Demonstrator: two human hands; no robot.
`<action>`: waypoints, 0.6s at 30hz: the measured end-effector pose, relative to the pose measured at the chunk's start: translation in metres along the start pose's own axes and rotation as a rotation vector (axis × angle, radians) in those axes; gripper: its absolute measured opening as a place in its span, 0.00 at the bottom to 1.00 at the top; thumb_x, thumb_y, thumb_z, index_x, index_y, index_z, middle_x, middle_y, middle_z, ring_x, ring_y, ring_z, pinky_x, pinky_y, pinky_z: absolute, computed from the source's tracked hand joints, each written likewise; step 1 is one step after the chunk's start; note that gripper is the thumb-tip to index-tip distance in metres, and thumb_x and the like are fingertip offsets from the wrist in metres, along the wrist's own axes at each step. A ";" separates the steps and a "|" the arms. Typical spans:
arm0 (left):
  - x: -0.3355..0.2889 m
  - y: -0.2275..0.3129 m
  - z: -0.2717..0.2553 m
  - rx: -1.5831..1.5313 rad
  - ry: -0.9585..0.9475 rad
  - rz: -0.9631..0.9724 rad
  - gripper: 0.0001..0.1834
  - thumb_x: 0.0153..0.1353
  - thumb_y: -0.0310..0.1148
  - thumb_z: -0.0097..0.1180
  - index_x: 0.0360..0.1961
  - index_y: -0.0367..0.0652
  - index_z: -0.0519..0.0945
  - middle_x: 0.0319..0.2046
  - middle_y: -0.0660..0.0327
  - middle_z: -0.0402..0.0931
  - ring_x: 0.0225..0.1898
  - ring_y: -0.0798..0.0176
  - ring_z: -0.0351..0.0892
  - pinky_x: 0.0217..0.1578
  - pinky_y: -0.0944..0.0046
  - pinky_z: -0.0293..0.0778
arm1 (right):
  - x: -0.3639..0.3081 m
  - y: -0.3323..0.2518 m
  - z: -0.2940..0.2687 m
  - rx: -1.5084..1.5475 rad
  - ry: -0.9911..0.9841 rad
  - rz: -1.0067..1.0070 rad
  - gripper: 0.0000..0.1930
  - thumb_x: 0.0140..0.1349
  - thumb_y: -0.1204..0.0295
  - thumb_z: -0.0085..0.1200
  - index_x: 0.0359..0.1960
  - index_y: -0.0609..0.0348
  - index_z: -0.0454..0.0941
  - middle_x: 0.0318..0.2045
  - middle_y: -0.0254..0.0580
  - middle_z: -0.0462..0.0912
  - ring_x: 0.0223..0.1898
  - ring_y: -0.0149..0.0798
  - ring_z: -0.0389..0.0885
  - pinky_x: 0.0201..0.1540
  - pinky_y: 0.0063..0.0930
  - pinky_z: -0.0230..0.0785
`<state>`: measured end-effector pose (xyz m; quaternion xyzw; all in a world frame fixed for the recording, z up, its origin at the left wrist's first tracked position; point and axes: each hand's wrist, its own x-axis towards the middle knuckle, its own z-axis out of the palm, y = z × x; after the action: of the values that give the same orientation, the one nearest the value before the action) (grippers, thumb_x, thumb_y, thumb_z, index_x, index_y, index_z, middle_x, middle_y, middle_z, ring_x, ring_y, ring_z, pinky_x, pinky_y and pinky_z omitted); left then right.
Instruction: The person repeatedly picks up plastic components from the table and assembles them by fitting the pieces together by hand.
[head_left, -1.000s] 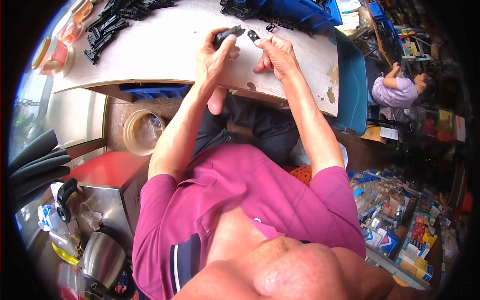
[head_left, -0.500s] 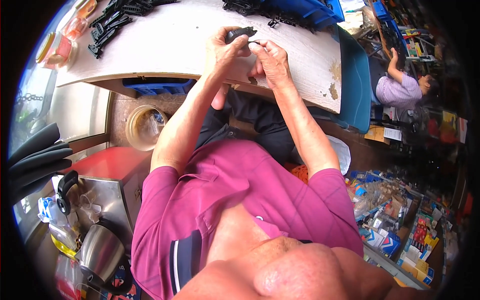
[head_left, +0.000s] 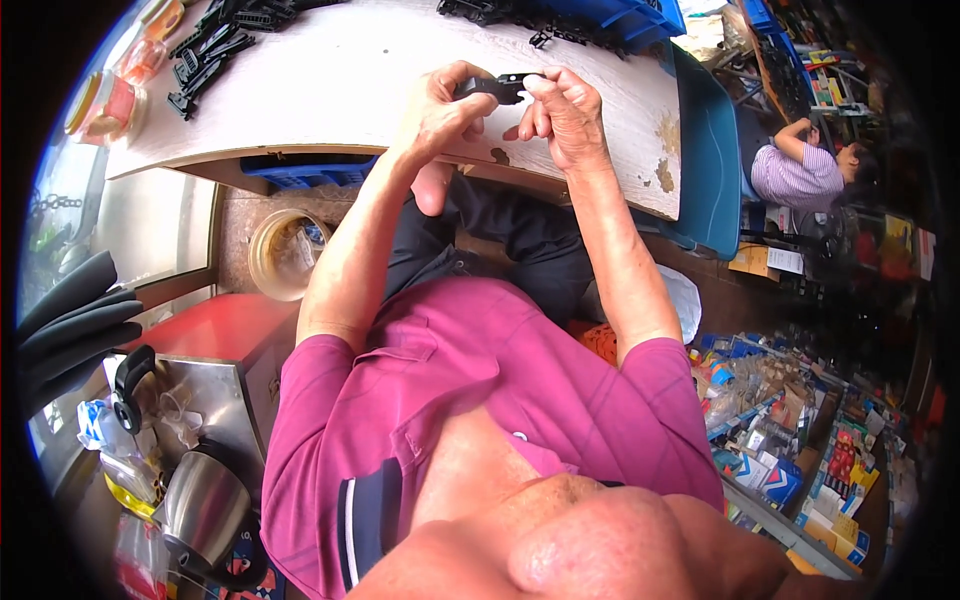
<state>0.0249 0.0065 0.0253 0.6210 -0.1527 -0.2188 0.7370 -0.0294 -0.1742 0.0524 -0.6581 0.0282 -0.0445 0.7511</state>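
At the upper middle of the frame, the left hand (head_left: pixel 437 118) is curled around a black part (head_left: pixel 480 87), a chunky, rounded body with a smooth, faintly shiny surface and a jagged right end. The right hand (head_left: pixel 572 118) pinches a small black piece (head_left: pixel 516 78), slim and flat with a pale spot on it, between thumb and forefinger, its other fingers bent inward. The piece lies against the part's jagged end; whether the two are joined cannot be told. Both are held up over the table (head_left: pixel 310 90), whose whitish top has a fine wood-like grain and brown, flaked patches toward its right corner.

At the upper left of the frame lies a heap of black pieces (head_left: pixel 208 65), long, narrow and ridged. Beside it, at the left edge, stands a clear jar (head_left: pixel 102 110), round-walled with a yellowish lid. At the top right of the table, a blue crate (head_left: pixel 645 28) of hard plastic sits near a strip of knobbly black bits (head_left: pixel 565 36). A teal bin (head_left: pixel 708 150), smooth and straight-sided, stands against the table's right end. Left of centre, a round cream bucket (head_left: pixel 285 257) holds crumpled, see-through wrapping.
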 end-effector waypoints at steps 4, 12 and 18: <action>0.001 0.000 -0.001 0.059 -0.031 -0.024 0.11 0.52 0.28 0.59 0.38 0.38 0.80 0.20 0.65 0.74 0.21 0.73 0.72 0.24 0.71 0.70 | -0.001 0.002 0.003 0.031 0.014 0.055 0.15 0.57 0.68 0.62 0.38 0.69 0.75 0.10 0.32 0.68 0.10 0.30 0.70 0.17 0.31 0.76; 0.007 0.000 -0.004 0.228 -0.120 -0.023 0.10 0.50 0.30 0.58 0.33 0.37 0.80 0.19 0.66 0.72 0.21 0.73 0.71 0.23 0.70 0.69 | -0.002 0.002 -0.002 0.023 -0.007 0.077 0.17 0.56 0.68 0.63 0.40 0.70 0.75 0.11 0.32 0.69 0.10 0.28 0.70 0.18 0.28 0.76; 0.013 -0.001 -0.008 0.218 -0.167 -0.002 0.12 0.49 0.31 0.57 0.34 0.35 0.80 0.18 0.65 0.72 0.20 0.72 0.71 0.23 0.69 0.69 | -0.001 0.002 -0.007 -0.011 -0.033 0.076 0.19 0.56 0.67 0.65 0.39 0.71 0.75 0.11 0.32 0.69 0.10 0.27 0.71 0.18 0.27 0.76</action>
<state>0.0395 0.0063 0.0219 0.6774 -0.2356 -0.2526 0.6494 -0.0309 -0.1812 0.0494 -0.6613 0.0412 -0.0049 0.7490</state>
